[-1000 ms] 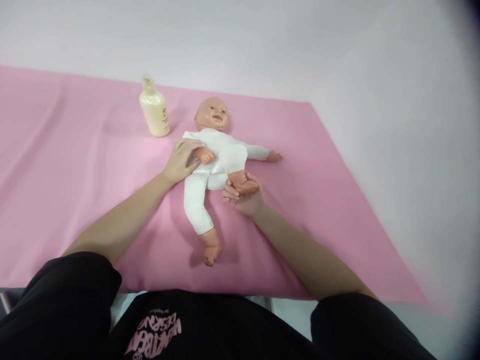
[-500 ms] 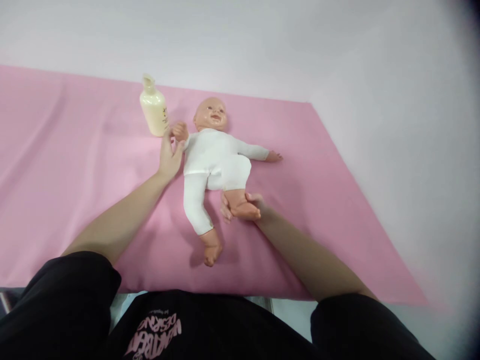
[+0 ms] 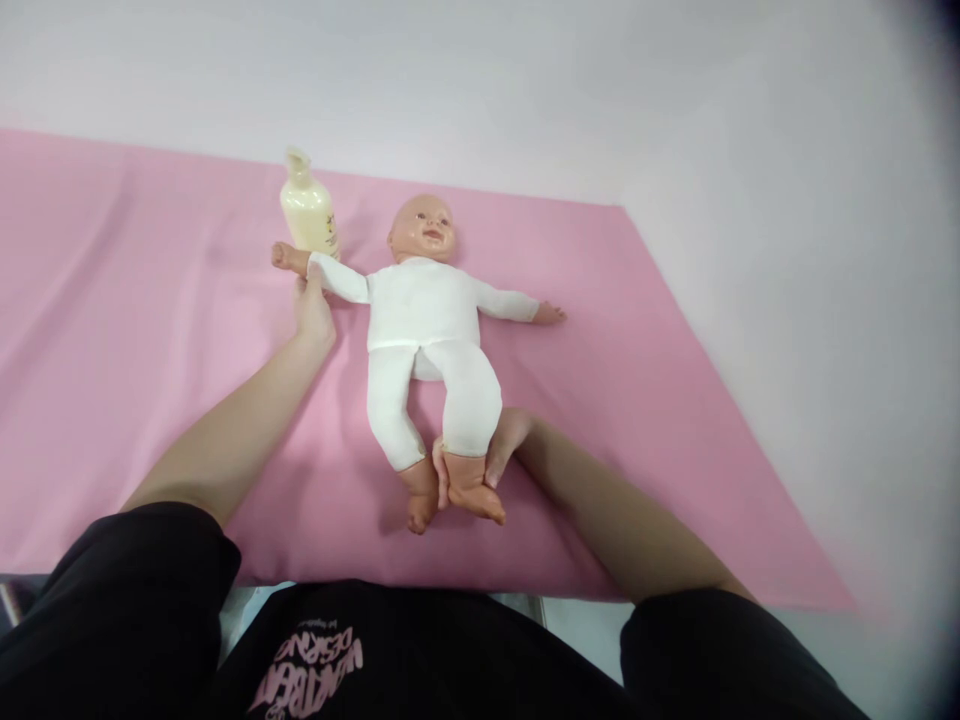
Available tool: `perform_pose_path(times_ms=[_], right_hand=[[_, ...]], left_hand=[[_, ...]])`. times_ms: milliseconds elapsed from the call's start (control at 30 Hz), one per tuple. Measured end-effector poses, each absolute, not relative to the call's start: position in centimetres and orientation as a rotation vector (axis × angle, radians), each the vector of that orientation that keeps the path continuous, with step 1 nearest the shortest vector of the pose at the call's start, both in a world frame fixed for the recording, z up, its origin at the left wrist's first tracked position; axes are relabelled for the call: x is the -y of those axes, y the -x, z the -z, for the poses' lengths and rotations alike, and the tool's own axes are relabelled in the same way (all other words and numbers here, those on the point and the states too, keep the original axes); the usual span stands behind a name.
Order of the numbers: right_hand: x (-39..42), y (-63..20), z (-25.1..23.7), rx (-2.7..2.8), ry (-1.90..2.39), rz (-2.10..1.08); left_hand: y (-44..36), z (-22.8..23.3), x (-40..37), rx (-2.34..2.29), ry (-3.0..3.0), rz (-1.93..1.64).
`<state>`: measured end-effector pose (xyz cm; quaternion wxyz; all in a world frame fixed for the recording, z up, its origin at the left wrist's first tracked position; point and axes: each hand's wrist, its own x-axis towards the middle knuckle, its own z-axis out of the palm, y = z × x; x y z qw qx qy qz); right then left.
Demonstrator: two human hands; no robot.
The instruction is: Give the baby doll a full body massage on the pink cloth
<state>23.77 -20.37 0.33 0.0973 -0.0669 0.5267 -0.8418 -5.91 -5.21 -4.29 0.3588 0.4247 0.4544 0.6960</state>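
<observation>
1. Pink cloth (image 3: 150, 380) covers the worktop from its near edge to the pale wall behind; my black shirt fills the bottom of the view.
2. Nearest to me, my right hand (image 3: 491, 455) is closed around the doll's ankle, fingers wrapped just above the bare plastic foot (image 3: 474, 496), with that leg stretched straight toward me.
3. Beside it, the other foot (image 3: 420, 500) lies free on the cloth, touching nothing but the fabric.
4. Mid-surface, the doll (image 3: 424, 305) lies on its back in a white suit, head away from me, arms spread to both sides.
5. Farther out, my left hand (image 3: 313, 308) pinches the sleeved forearm from below, thumb and fingers together on it, and the small fist (image 3: 280, 254) pokes out past my grip.
6. Behind that arm, a cream lotion bottle (image 3: 307, 212) stands upright, very near the sleeve; I cannot tell whether they touch.
7. I judge the doll light, its body soft and floppy under the cloth, and its head, hands and feet hard, smooth plastic. Wrists and ankles look the surest holds; the sleeve fabric could slide.
</observation>
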Motion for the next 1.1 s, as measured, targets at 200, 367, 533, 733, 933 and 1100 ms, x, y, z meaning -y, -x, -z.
perform_pose_path(times_ms=[200,367,533,733,933,1100], right_hand=[[20.6,-24.4,0.5,-1.566,0.362,2.552],[20.5,-24.9,2.7,-1.477,0.318,2.840],[20.2,-24.7,3.4,-1.478,0.424,3.085],[20.3,-24.8,0.9,-1.257,-0.588,3.534],[20.2,-24.3,0.1,-1.007,-0.984,3.602],[20.1,-24.4,0.3,-1.042,-0.905,3.610]], left_hand=[[5.2,3.6,6.2,-1.199,-1.119,-1.800],[3.7,2.0,8.0,-1.188,-1.307,-1.813],[2.6,1.3,9.6,-1.127,-1.857,-1.698],[2.3,0.3,10.8,-0.936,-2.438,-1.328],[2.1,0.1,10.7,-0.959,-2.534,-1.194],[2.1,0.2,10.6,-0.953,-2.549,-1.198]])
